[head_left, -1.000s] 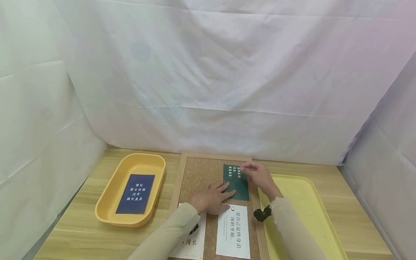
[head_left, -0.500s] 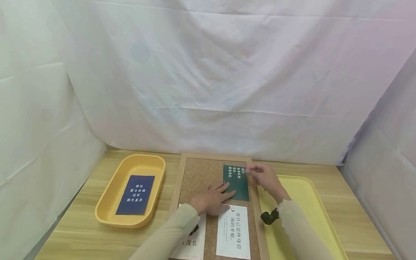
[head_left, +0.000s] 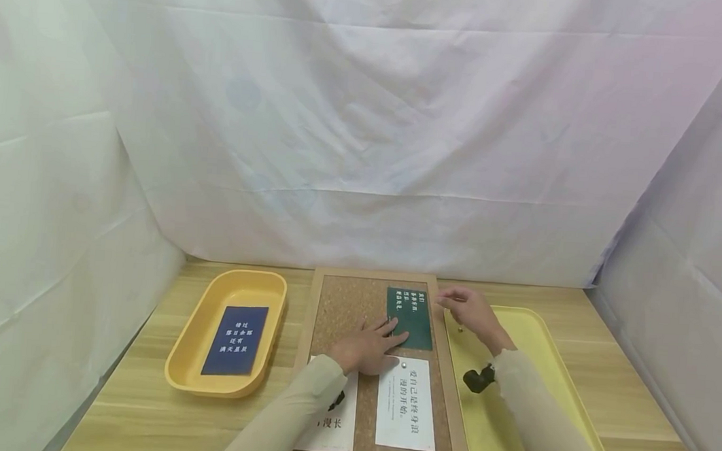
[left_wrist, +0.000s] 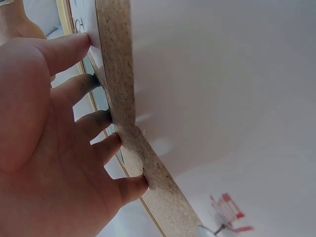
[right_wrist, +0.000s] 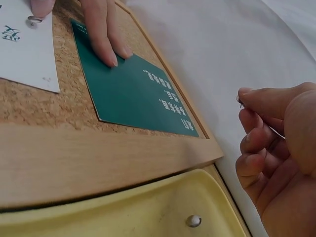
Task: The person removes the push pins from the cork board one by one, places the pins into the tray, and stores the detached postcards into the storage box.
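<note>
My left hand (head_left: 363, 348) lies with fingers spread over a green card (head_left: 418, 332) on a wood-framed corkboard (head_left: 346, 298). Two of its fingertips press the card in the right wrist view, while the thumb touches a white card (head_left: 405, 408) beside that card's silver thumbtack (right_wrist: 34, 19). Just right of the board's far corner, my right hand (head_left: 469, 313) pinches another silver thumbtack (right_wrist: 240, 101) between thumb and index finger, the other fingers curled. Partly under the left forearm lies a second white card (head_left: 331, 435).
A yellow tray (head_left: 532, 357) with a loose silver thumbtack (right_wrist: 194, 220) in it stands right of the board. On the left, an orange-yellow basin (head_left: 172, 365) holds a dark blue card (head_left: 235, 341). White cloth (head_left: 377, 151) hangs behind the wooden table (head_left: 137, 398).
My right hand has moved right, from over the green card's far edge to beyond the board's frame, uncovering the card's printed characters. The left hand stays in place.
</note>
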Available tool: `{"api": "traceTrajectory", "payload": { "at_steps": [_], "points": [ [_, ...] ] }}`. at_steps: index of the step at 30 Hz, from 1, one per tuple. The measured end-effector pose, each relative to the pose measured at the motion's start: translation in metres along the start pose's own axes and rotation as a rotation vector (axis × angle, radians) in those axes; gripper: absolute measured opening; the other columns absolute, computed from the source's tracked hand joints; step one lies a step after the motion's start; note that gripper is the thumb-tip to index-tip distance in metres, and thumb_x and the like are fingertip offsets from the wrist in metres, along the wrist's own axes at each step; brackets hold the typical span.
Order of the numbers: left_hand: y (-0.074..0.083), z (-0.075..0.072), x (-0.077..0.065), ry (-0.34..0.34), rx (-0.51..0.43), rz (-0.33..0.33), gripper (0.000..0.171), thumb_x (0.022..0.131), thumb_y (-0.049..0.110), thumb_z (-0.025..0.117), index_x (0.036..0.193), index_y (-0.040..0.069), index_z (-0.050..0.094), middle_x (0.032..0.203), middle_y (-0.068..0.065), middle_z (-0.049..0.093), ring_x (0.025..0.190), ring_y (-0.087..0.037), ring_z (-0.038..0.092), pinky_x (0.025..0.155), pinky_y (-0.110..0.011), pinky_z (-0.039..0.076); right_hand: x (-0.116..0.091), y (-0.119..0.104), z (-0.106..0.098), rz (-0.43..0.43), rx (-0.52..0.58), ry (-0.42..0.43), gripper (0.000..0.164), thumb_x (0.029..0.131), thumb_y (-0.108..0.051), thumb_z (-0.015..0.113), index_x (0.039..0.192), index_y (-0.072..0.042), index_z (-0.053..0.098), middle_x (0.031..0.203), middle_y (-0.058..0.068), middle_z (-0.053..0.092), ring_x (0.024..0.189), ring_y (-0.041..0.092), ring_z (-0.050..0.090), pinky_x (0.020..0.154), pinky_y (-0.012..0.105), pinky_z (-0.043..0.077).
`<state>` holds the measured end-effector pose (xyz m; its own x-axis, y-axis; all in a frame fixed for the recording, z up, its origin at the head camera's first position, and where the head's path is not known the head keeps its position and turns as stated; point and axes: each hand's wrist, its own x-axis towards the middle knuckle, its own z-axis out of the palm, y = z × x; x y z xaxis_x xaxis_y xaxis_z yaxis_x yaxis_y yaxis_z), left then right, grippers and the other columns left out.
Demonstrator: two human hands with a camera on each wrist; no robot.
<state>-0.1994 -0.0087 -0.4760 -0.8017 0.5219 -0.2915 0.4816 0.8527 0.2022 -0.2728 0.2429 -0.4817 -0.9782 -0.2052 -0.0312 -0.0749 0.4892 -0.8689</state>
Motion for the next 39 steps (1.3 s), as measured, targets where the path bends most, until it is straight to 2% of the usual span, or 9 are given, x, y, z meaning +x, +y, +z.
{"api": "traceTrajectory", "payload": {
  "at_steps": [7, 9, 14, 16, 19, 26, 30, 36, 39],
  "points": [
    [-0.001, 0.001, 0.001, 0.013, 0.001, 0.003, 0.054, 0.094, 0.050, 0.044, 0.145, 0.037, 0.030, 0.156, 0.004, 0.017, 0.144, -0.018, 0.009, 0.115, -0.050, 0.011, 0.000, 0.007, -0.005, 0.005, -0.012, 0.019, 0.032, 0.091, -0.031, 0.060, 0.108, -0.004, 0.065, 0.062, 0.006, 0.049, 0.050, 0.014, 0.043, 0.049, 0.037, 0.046],
    [-0.001, 0.001, 0.002, 0.014, 0.001, 0.003, 0.054, 0.094, 0.050, 0.044, 0.145, 0.037, 0.030, 0.156, 0.004, 0.018, 0.144, -0.018, 0.009, 0.115, -0.050, 0.011, -0.001, 0.009, -0.007, 0.011, -0.014, 0.022, 0.028, 0.092, -0.027, 0.060, 0.107, -0.004, 0.065, 0.061, 0.003, 0.048, 0.049, 0.012, 0.042, 0.048, 0.033, 0.045],
    [-0.001, 0.001, 0.002, 0.013, 0.000, 0.002, 0.054, 0.094, 0.049, 0.044, 0.145, 0.037, 0.030, 0.156, 0.004, 0.017, 0.144, -0.018, 0.008, 0.115, -0.050, 0.010, -0.006, 0.009, -0.013, 0.012, -0.002, 0.011, 0.024, 0.093, -0.020, 0.058, 0.105, 0.000, 0.064, 0.064, 0.007, 0.050, 0.048, 0.009, 0.042, 0.044, 0.026, 0.039],
    [-0.001, 0.001, 0.002, 0.012, -0.001, 0.002, 0.054, 0.094, 0.049, 0.043, 0.145, 0.037, 0.030, 0.156, 0.004, 0.017, 0.144, -0.018, 0.009, 0.115, -0.050, 0.010, -0.007, 0.010, -0.015, 0.007, 0.003, 0.007, 0.024, 0.093, -0.021, 0.058, 0.105, 0.000, 0.064, 0.066, 0.009, 0.050, 0.048, 0.009, 0.042, 0.044, 0.026, 0.039],
    [-0.001, 0.001, 0.002, 0.013, -0.001, 0.004, 0.054, 0.094, 0.050, 0.043, 0.145, 0.037, 0.030, 0.156, 0.004, 0.017, 0.144, -0.018, 0.008, 0.115, -0.050, 0.010, -0.007, 0.019, -0.018, 0.015, -0.007, 0.014, 0.026, 0.092, -0.026, 0.060, 0.103, -0.003, 0.065, 0.064, 0.006, 0.050, 0.048, 0.009, 0.041, 0.044, 0.025, 0.039],
    [-0.001, 0.001, 0.002, 0.014, 0.001, 0.001, 0.055, 0.094, 0.050, 0.043, 0.145, 0.037, 0.029, 0.156, 0.005, 0.017, 0.144, -0.018, 0.008, 0.115, -0.050, 0.010, -0.012, 0.025, -0.023, 0.066, -0.071, 0.029, 0.030, 0.091, -0.033, 0.060, 0.105, -0.007, 0.067, 0.059, 0.002, 0.047, 0.048, 0.010, 0.040, 0.045, 0.026, 0.039],
    [-0.001, 0.001, 0.002, 0.014, -0.002, -0.001, 0.055, 0.094, 0.050, 0.043, 0.145, 0.037, 0.029, 0.156, 0.005, 0.017, 0.144, -0.018, 0.008, 0.115, -0.050, 0.010, -0.015, 0.028, -0.025, 0.079, -0.092, 0.037, 0.029, 0.091, -0.031, 0.060, 0.103, -0.005, 0.067, 0.063, 0.008, 0.052, 0.048, 0.011, 0.042, 0.047, 0.027, 0.040],
    [-0.001, 0.002, 0.003, 0.010, -0.002, -0.006, 0.055, 0.094, 0.050, 0.043, 0.145, 0.037, 0.029, 0.156, 0.005, 0.016, 0.144, -0.018, 0.007, 0.115, -0.050, 0.011, -0.016, 0.035, -0.027, 0.046, -0.153, 0.041, 0.023, 0.092, -0.023, 0.059, 0.100, -0.004, 0.068, 0.089, 0.012, 0.064, 0.060, 0.013, 0.049, 0.053, 0.026, 0.044],
    [-0.001, 0.002, 0.003, 0.009, 0.001, -0.008, 0.055, 0.094, 0.050, 0.043, 0.145, 0.038, 0.029, 0.156, 0.006, 0.016, 0.144, -0.018, 0.007, 0.115, -0.050, 0.010, -0.015, 0.040, -0.027, 0.046, -0.172, 0.045, 0.021, 0.092, -0.021, 0.059, 0.098, -0.004, 0.069, 0.089, 0.012, 0.065, 0.062, 0.014, 0.050, 0.053, 0.026, 0.044]
  ]
}}
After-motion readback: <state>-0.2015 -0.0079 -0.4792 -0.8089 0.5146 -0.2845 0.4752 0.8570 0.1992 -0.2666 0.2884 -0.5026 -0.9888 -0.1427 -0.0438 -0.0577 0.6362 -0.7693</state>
